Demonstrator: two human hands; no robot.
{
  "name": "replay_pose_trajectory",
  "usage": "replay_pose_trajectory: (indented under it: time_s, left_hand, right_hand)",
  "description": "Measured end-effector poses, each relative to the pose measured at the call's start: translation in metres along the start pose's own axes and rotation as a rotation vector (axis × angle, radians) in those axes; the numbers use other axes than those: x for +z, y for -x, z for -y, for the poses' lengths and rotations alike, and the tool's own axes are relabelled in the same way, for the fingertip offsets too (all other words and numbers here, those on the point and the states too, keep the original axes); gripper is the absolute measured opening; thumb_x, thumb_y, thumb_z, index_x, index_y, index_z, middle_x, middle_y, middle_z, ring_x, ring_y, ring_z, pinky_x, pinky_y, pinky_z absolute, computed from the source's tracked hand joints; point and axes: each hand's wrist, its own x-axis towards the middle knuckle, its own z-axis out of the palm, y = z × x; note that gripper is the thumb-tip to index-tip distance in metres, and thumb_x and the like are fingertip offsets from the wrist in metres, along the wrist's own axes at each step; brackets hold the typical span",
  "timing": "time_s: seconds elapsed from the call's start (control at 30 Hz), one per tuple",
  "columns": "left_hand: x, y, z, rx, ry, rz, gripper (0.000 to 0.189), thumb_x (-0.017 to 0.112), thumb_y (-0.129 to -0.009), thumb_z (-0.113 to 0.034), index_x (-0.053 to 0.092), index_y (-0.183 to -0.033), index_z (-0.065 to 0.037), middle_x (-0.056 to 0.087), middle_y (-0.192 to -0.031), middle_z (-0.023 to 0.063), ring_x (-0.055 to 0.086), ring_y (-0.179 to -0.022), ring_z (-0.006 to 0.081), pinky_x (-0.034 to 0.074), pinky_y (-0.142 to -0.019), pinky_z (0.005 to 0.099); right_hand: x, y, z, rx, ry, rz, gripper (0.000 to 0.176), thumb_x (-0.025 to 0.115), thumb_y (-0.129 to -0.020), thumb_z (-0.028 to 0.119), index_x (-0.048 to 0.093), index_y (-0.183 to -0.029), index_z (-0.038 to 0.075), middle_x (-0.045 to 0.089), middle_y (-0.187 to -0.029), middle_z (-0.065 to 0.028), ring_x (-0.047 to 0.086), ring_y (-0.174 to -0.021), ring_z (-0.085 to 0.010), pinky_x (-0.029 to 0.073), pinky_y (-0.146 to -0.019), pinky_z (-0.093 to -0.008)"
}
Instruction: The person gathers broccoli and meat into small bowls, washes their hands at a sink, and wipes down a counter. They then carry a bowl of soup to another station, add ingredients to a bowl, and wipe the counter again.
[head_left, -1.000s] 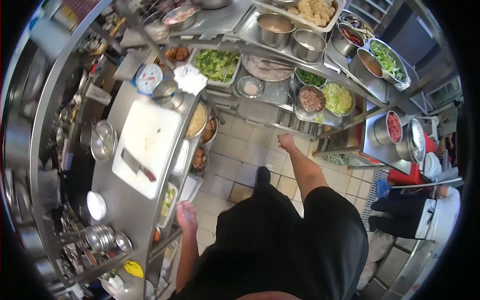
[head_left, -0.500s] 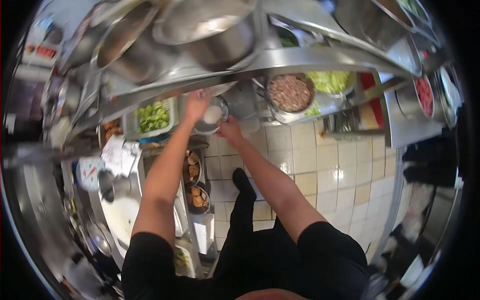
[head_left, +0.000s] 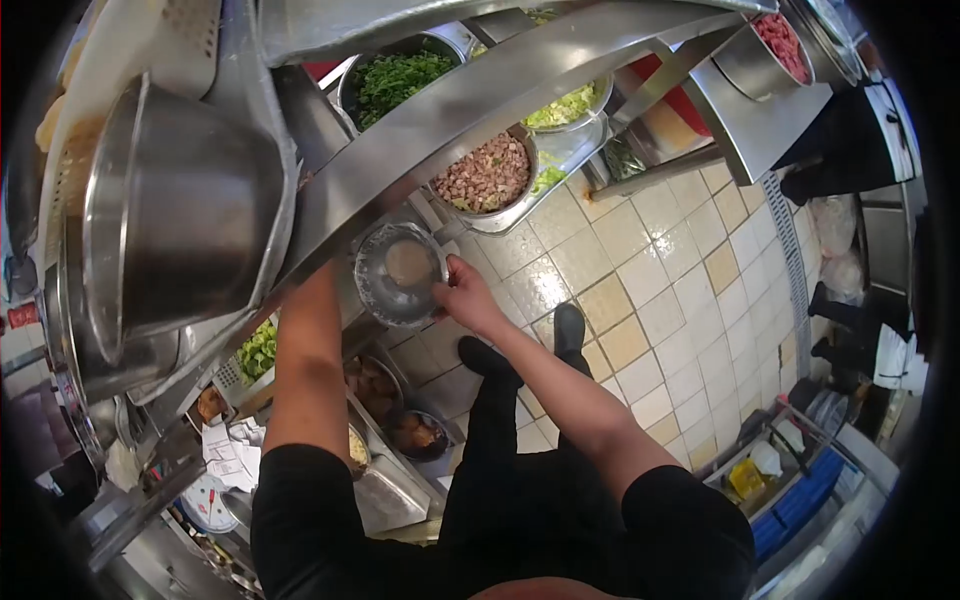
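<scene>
My right hand (head_left: 463,291) grips the near right rim of a round metal bowl (head_left: 378,290), thumb at the edge. The bowl is tilted toward me; whitish residue marks its inside, and a pale round patch shows at its bottom. My left forearm (head_left: 310,350) reaches up beneath the steel shelf rail (head_left: 400,150), which hides that hand and its fingers. Beyond the bowl stands a pot of diced pinkish meat (head_left: 485,175).
Chopped greens (head_left: 400,82) and shredded pale vegetable (head_left: 565,105) sit in containers behind the rail. Large metal pots (head_left: 200,210) stand on the upper shelf at left. Containers of browned food (head_left: 415,433) are below my left arm. Another person's dark-clothed legs (head_left: 845,145) are at right.
My view has turned to the right. The bowl has come out from under the shelf toward me in my right hand, while my left hand has become hidden behind the rail.
</scene>
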Motion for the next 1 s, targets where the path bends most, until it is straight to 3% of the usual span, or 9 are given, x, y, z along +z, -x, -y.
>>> replay_pose_trajectory:
  time_s: [0.2, 0.3, 0.37, 0.53, 0.67, 0.8, 0.87, 0.93, 1.0]
  left_hand:
    - [0.001, -0.030, -0.005, -0.061, -0.041, -0.022, 0.044, 0.056, -0.085, -0.038, 0.064, -0.112, -0.005, 0.060, -0.119, 0.0201, 0.058, -0.110, 0.0386, 0.045, -0.093, 0.0436]
    - [0.050, -0.084, 0.075, 0.260, -0.348, 0.163, 0.034, 0.056, -0.087, -0.028, 0.066, -0.107, -0.003, 0.064, -0.111, 0.0187, 0.061, -0.104, 0.0344, 0.048, -0.088, 0.0437]
    - [0.038, -0.067, 0.074, 0.119, 0.137, -0.064, 0.029, 0.055, -0.088, -0.023, 0.065, -0.105, -0.002, 0.064, -0.109, 0.0171, 0.061, -0.102, 0.0316, 0.049, -0.086, 0.0425]
    - [-0.014, -0.014, 0.091, 0.000, 0.502, -0.167, 0.028, 0.055, -0.087, -0.019, 0.063, -0.108, -0.001, 0.064, -0.109, 0.0158, 0.061, -0.101, 0.0298, 0.048, -0.087, 0.0403]
    - [-0.052, 0.020, 0.102, -0.165, 1.063, -0.102, 0.028, 0.056, -0.086, -0.015, 0.061, -0.110, 0.000, 0.063, -0.108, 0.0147, 0.061, -0.099, 0.0283, 0.048, -0.088, 0.0384]
    - [-0.066, 0.077, 0.060, -0.321, 1.695, 0.213, 0.029, 0.056, -0.086, -0.011, 0.058, -0.113, 0.001, 0.063, -0.108, 0.0137, 0.061, -0.098, 0.0268, 0.048, -0.089, 0.0366]
    - [-0.070, 0.113, 0.011, -0.161, 1.604, 0.299, 0.030, 0.056, -0.086, -0.009, 0.057, -0.114, 0.001, 0.062, -0.108, 0.0132, 0.060, -0.098, 0.0260, 0.048, -0.089, 0.0357]
    - [-0.082, 0.141, -0.052, 0.314, 0.997, 0.011, 0.037, 0.060, -0.085, -0.007, 0.055, -0.121, 0.000, 0.062, -0.110, 0.0124, 0.060, -0.103, 0.0256, 0.045, -0.094, 0.0336]
    - [-0.054, 0.142, -0.066, 0.498, 0.806, 0.025, 0.036, 0.061, -0.085, -0.007, 0.057, -0.120, -0.002, 0.061, -0.114, 0.0110, 0.059, -0.105, 0.0223, 0.045, -0.094, 0.0317]
  right_hand:
    - [0.023, -0.021, -0.003, -0.056, -0.057, -0.006, 0.017, 0.060, -0.080, 0.008, 0.053, -0.094, 0.001, 0.055, -0.075, -0.0045, 0.059, -0.059, -0.0137, 0.052, -0.047, -0.0287]
    - [0.032, -0.025, -0.007, -0.052, -0.066, -0.011, 0.021, 0.059, -0.080, 0.008, 0.054, -0.100, 0.002, 0.057, -0.078, -0.0055, 0.059, -0.058, -0.0146, 0.053, -0.046, -0.0285]
    - [0.033, -0.029, -0.010, -0.037, -0.101, 0.028, 0.028, 0.057, -0.082, 0.004, 0.053, -0.109, 0.003, 0.061, -0.089, -0.0069, 0.062, -0.067, -0.0145, 0.055, -0.049, -0.0277]
    - [0.030, -0.033, -0.014, -0.030, -0.148, 0.020, 0.032, 0.055, -0.082, 0.001, 0.052, -0.114, 0.005, 0.064, -0.096, -0.0077, 0.065, -0.072, -0.0157, 0.057, -0.048, -0.0279]
    - [0.019, -0.033, -0.007, -0.034, -0.237, 0.042, 0.028, 0.056, -0.082, 0.002, 0.054, -0.110, 0.005, 0.064, -0.090, -0.0063, 0.064, -0.066, -0.0147, 0.056, -0.046, -0.0282]
    - [0.012, -0.034, 0.008, 0.024, -0.213, 0.048, 0.025, 0.058, -0.081, 0.003, 0.055, -0.106, 0.005, 0.063, -0.086, -0.0049, 0.063, -0.065, -0.0139, 0.056, -0.047, -0.0295]
    - [0.009, -0.034, 0.010, 0.013, -0.188, 0.045, 0.023, 0.058, -0.081, 0.003, 0.056, -0.104, 0.005, 0.062, -0.083, -0.0048, 0.062, -0.064, -0.0144, 0.056, -0.047, -0.0301]
    - [0.005, -0.036, 0.014, 0.002, -0.174, 0.043, 0.020, 0.058, -0.081, 0.003, 0.056, -0.101, 0.004, 0.061, -0.081, -0.0047, 0.061, -0.063, -0.0147, 0.056, -0.046, -0.0303]
    - [0.001, -0.038, 0.015, -0.004, -0.175, 0.047, 0.017, 0.058, -0.080, 0.003, 0.055, -0.097, 0.004, 0.059, -0.079, -0.0048, 0.060, -0.062, -0.0149, 0.056, -0.046, -0.0304]
